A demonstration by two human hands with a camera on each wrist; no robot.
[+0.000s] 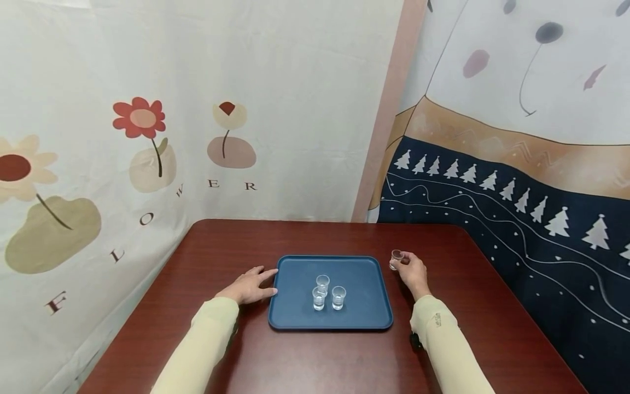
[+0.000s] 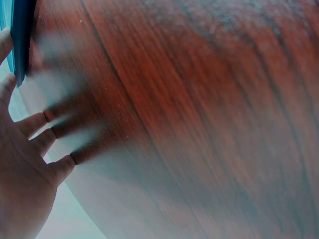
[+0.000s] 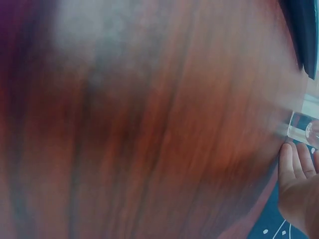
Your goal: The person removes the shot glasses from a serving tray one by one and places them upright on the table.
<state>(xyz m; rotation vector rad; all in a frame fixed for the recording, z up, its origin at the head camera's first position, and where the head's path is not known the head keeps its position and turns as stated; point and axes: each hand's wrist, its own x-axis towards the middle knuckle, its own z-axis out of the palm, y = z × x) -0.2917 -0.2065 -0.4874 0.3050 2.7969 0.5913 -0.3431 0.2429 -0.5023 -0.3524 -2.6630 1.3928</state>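
Observation:
A blue rectangular tray (image 1: 356, 284) lies on the table, carrying three small clear shot glasses: one at the back (image 1: 322, 280), one front left (image 1: 318, 301) and one front right (image 1: 338, 300). My left hand (image 1: 248, 287) spreads its fingers at the tray's left edge, thumb and forefinger right at the rim. To the right of the tray, my right hand (image 1: 414, 273) holds a fourth-like matching shot glass (image 1: 396, 256) between thumb and fingers. In the right wrist view this glass (image 3: 298, 130) shows at the fingertips, its base close to the tabletop.
The reddish-brown wooden table (image 1: 325, 361) extends around the tray on all sides. Behind it hangs a pale cloth (image 1: 305, 109) printed with flowers and letters. A dark blue cloth with white trees (image 1: 492, 230) borders the table's right side.

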